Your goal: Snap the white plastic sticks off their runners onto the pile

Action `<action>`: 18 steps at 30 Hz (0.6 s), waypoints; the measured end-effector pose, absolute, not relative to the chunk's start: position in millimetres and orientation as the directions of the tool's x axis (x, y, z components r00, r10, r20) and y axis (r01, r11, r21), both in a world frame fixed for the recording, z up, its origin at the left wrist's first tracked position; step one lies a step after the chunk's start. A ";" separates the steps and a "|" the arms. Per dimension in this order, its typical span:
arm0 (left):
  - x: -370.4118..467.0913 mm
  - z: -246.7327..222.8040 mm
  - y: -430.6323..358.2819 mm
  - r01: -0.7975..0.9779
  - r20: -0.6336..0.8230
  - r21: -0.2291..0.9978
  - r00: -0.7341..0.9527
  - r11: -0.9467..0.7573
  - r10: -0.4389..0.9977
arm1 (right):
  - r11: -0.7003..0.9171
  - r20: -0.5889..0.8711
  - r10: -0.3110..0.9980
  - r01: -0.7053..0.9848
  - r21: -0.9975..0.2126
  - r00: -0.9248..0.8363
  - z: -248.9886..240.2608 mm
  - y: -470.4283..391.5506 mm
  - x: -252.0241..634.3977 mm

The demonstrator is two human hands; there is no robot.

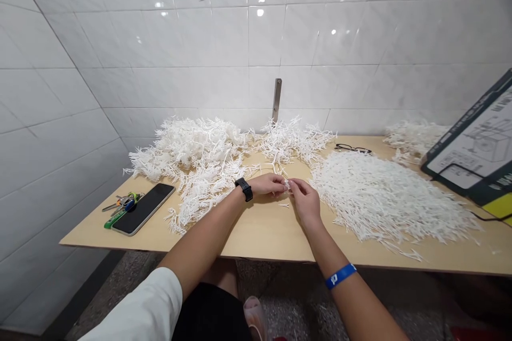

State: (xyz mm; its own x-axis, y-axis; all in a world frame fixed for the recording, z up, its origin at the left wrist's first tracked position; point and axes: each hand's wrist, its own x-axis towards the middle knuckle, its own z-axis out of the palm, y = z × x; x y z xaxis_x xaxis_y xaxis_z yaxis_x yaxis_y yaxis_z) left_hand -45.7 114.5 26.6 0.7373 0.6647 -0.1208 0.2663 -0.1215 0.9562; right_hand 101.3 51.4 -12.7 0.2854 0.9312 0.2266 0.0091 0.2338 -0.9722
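My left hand [270, 184], with a black watch on its wrist, and my right hand [304, 200] meet over the middle of the table. Between their pinched fingertips is a small white branched plastic piece [287, 185], mostly covered by the fingers. A loose white sliver [284, 205] lies on the wood just below. Behind my hands spreads a tangle of white branched plastic sprigs [292, 141], and a larger tangled heap [196, 144] stands to the left. To the right of my right hand lies a broad pile of short, separate white pieces [388, 197].
On the table's left lie a phone [144, 209], a green cutter [114, 218] and keys [124, 201]. Eyeglasses [353, 148] rest behind the right pile. A dark printed box [476, 144] leans at far right, with a black cable near it. A tiled wall [216, 37] closes the back.
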 end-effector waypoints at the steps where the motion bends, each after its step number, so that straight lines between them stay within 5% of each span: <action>1: -45.7 27.3 113.6 0.282 -0.131 0.950 0.749 -0.132 0.650 | 0.242 0.246 0.924 0.051 -0.969 0.291 -12.9 51.3 101.9; 4: -44.4 28.9 110.8 0.319 -0.138 0.929 0.769 -0.188 0.624 | 0.252 0.263 0.917 0.075 -0.965 0.300 -14.5 51.8 103.2; 12: -35.4 23.1 112.1 0.269 0.155 0.897 0.549 -0.350 0.821 | 0.214 0.168 0.920 -0.094 -0.972 0.354 -16.4 53.8 103.5; 18: -30.5 16.1 110.4 0.212 0.097 0.940 0.582 -0.266 0.807 | 0.191 0.142 0.931 -0.119 -0.974 0.336 -16.0 53.9 102.8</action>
